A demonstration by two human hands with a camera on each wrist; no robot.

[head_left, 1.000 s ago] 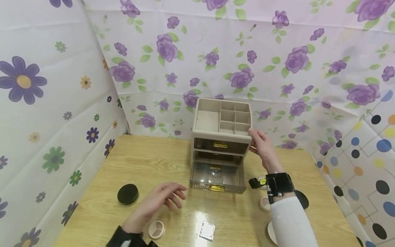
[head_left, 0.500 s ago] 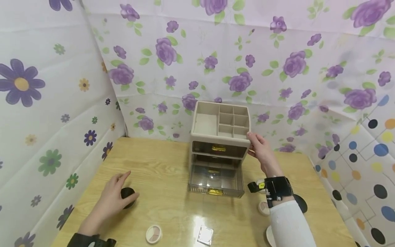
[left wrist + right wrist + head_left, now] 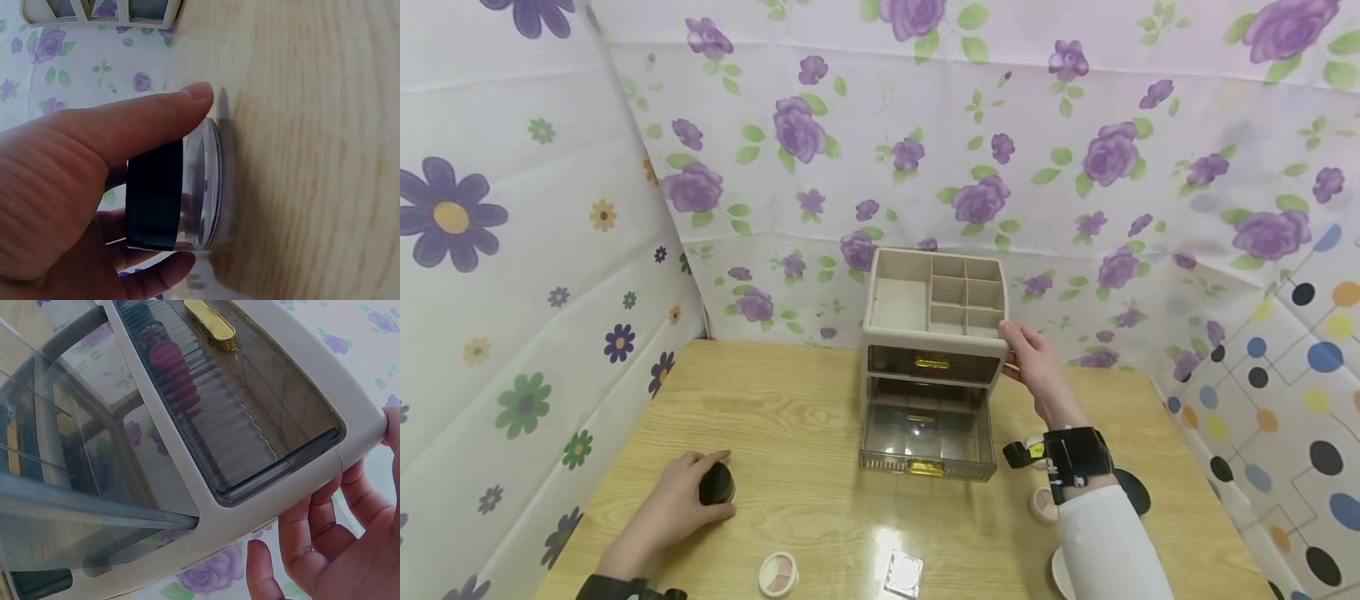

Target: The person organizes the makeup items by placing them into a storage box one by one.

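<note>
At the left of the table, my left hand [image 3: 672, 504] grips a round cosmetic jar [image 3: 717, 483] with thumb and fingers around its sides. The left wrist view shows its black lid [image 3: 153, 197] and clear base [image 3: 203, 187], with the base against or just over the wood; contact is unclear. My right hand [image 3: 1037, 371] holds the upper right front corner of a beige drawer organizer [image 3: 936, 337], its thumb at the top edge and fingers along the side. The organizer's clear lower drawer [image 3: 887, 461] is pulled out; the dark upper drawer [image 3: 895, 359] is closed.
A round three-pan palette [image 3: 777, 575] and a small square clear case [image 3: 903, 573] lie near the front. Around the right forearm are another round palette [image 3: 1043, 505], a black disc [image 3: 1132, 490] and a partly hidden whitish round item [image 3: 1061, 575]. Patterned cloth [image 3: 820, 200] surrounds the wooden table [image 3: 790, 392].
My left hand has moved left from near the front middle to the black-lidded jar and now grips it; the jar looks tilted. The right hand stays on the organizer's corner.
</note>
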